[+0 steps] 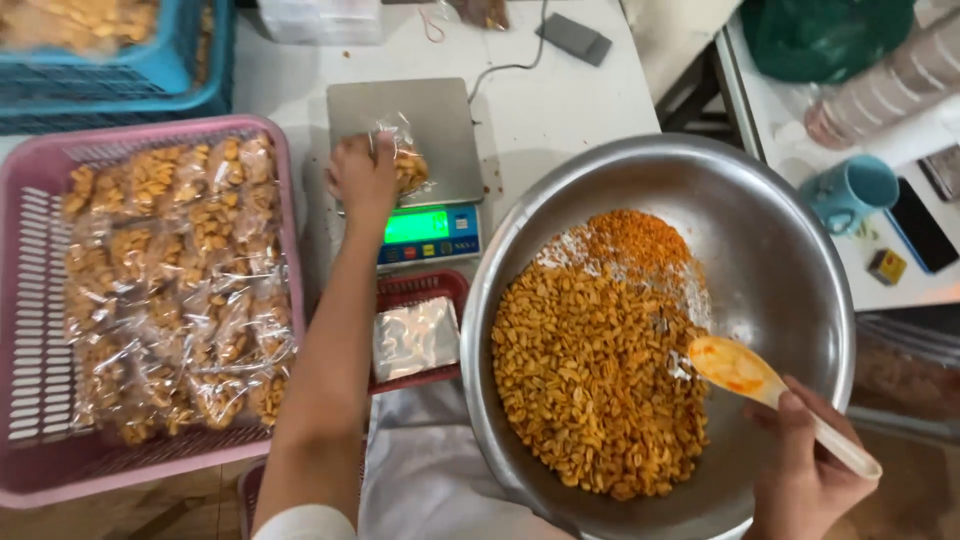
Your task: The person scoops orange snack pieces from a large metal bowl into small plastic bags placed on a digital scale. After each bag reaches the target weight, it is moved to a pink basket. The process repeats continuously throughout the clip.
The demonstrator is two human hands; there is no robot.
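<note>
My left hand [362, 176] grips a small clear bag of orange spiced nuts [408, 160] resting on the steel platform of a digital scale [440, 120] with a lit green display. My right hand [805, 470] holds a pale plastic spoon [745, 375] stained orange, its bowl hovering at the edge of the nut pile. The nuts [590, 370] fill the left half of a large steel bowl [790, 270], with red-orange spice powder heaped at the far side.
A pink basket [25, 300] at left holds several filled nut bags. A small red tray [440, 285] below the scale carries a stack of clear bags. Blue crates sit at top left. A teal mug [850, 192], phone and stacked cups lie at right.
</note>
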